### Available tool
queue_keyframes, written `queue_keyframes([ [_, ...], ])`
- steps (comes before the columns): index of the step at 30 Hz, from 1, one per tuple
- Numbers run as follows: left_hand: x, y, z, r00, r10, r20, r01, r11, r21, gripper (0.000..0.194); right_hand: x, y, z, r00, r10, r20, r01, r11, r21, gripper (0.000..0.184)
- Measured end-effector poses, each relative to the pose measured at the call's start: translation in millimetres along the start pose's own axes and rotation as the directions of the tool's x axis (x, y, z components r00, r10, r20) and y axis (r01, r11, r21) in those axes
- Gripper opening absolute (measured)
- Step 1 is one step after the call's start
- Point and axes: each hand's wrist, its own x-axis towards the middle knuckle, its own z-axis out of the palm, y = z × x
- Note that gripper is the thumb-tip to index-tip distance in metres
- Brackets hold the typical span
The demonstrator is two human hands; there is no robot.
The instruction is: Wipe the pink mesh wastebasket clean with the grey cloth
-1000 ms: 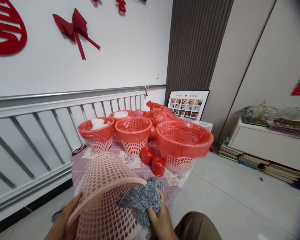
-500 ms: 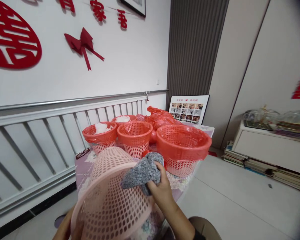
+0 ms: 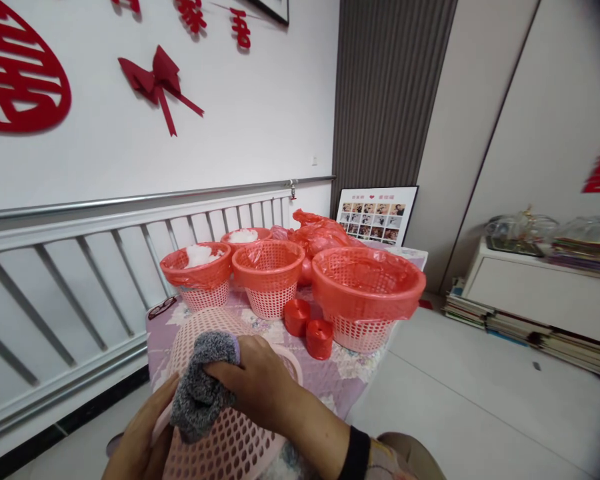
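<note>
A pale pink perforated basket (image 3: 220, 440) lies on its side low in the view, at the near edge of the table. My right hand (image 3: 253, 383) is closed on a grey fuzzy cloth (image 3: 200, 393) and presses it against the top of the basket. My left hand (image 3: 140, 443) grips the basket's left side, fingers curled round the wall. The basket's far end points toward the table.
A table with a purple floral cover (image 3: 340, 373) carries several red baskets lined with red bags (image 3: 367, 297), two red ribbon rolls (image 3: 307, 327), glasses (image 3: 161, 307) and red bags behind. White railing on the left, white cabinet and stacked books at right.
My right hand has carried the grey cloth from the basket's right rim across to its upper left. The basket has dropped lower in the view.
</note>
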Motion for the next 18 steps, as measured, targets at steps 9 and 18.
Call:
queue_keyframes([
  [9, -18, -30, 5.0, 0.993, -0.118, -0.007, 0.118, 0.993, -0.004, 0.055, -65, 55, 39, 0.957, 0.117, -0.267, -0.073, 0.983, 0.168, 0.061],
  [18, -14, -19, 3.5, 0.994, -0.099, -0.043, 0.099, 0.995, -0.013, 0.055, -152, 76, 85, 0.742, 0.619, -0.259, -0.549, 0.782, 0.295, 0.063],
])
